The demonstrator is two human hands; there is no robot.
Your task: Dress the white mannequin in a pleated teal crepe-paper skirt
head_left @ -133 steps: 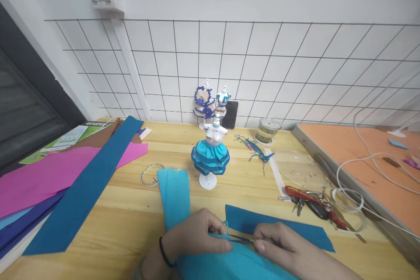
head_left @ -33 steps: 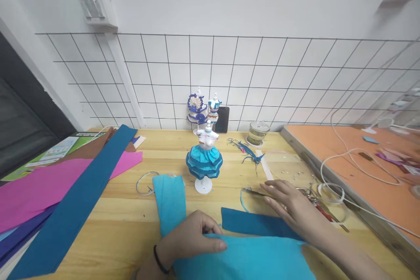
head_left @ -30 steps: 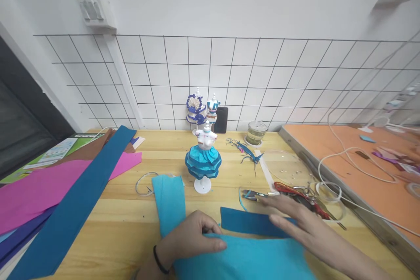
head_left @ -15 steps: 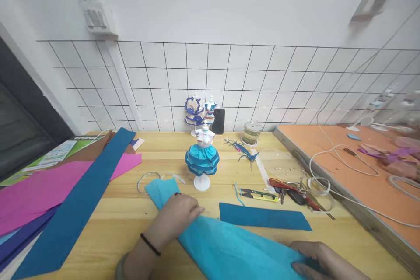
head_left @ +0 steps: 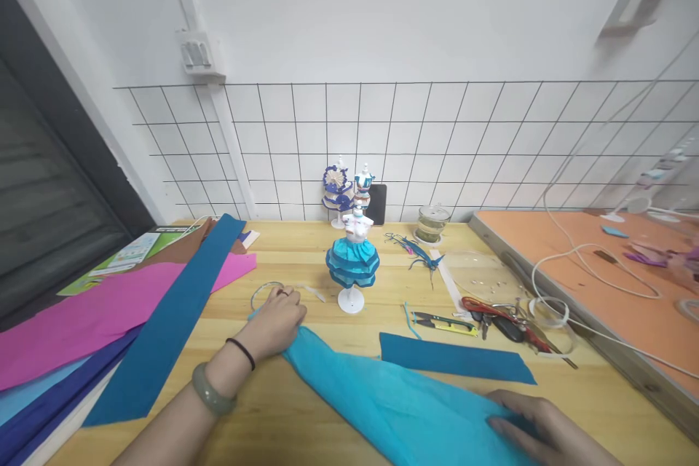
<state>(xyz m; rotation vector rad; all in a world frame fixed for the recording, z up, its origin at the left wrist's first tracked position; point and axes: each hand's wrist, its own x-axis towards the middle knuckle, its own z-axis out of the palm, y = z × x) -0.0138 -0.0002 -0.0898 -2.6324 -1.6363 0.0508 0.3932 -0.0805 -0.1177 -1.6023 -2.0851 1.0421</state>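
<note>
A long turquoise sheet of crepe paper (head_left: 404, 393) stretches across the front of the table. My left hand (head_left: 278, 320) is closed over its far left end, with a small bit showing past the fingers. At the lower right, my right hand (head_left: 527, 419) has the other end between thumb and fingers, which are partly hidden. Behind the sheet stands a small white mannequin (head_left: 359, 226) on a round base, wearing a tiered turquoise and dark blue skirt (head_left: 352, 262). A dark teal strip (head_left: 456, 358) lies flat just beyond the sheet.
Coloured sheets, including a pink one (head_left: 109, 298) and a long teal strip (head_left: 164, 328), cover the left side. Thread snips (head_left: 445, 323), keys (head_left: 483, 320) and a glass cup (head_left: 433, 222) are at right. Dressed mannequins (head_left: 339, 189) stand at the back. A white cable crosses the orange table (head_left: 579, 233).
My left hand has moved left and away from me along the crepe paper, covering its far end. The right hand keeps its hold. The whole view has shifted slightly left.
</note>
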